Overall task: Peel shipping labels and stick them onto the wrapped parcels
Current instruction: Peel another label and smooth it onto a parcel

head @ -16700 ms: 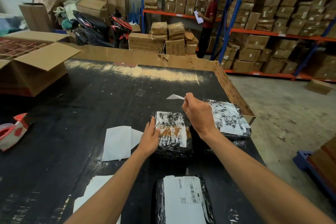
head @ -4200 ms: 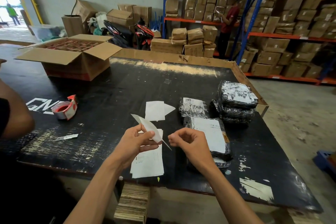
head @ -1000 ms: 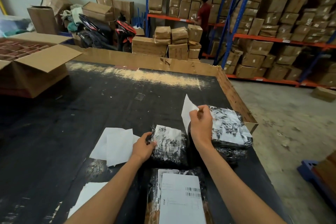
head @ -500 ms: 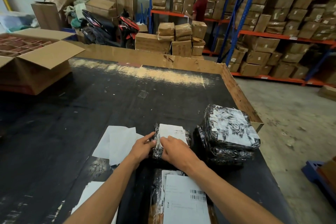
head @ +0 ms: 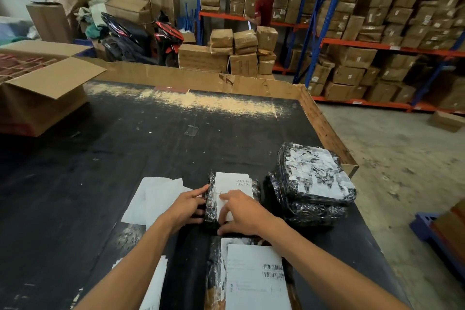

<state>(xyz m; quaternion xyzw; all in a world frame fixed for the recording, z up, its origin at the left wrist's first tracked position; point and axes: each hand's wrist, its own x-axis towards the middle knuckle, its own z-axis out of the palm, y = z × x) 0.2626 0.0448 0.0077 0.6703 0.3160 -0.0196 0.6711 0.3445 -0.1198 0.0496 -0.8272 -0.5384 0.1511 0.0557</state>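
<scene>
A black table (head: 151, 138) carries a stack of wrapped parcels (head: 314, 184) at right and, just beside it, a smaller parcel (head: 210, 209) bearing a white label (head: 232, 182). The right hand (head: 241, 214) presses flat, spread fingers on the label; the left hand (head: 186, 205) grips the parcel's left edge with curled fingers.

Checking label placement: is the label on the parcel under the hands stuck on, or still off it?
On. The shipping label lies flat on the wrapped parcel; the right hand presses it, the left hand grips the parcel's side.
</scene>
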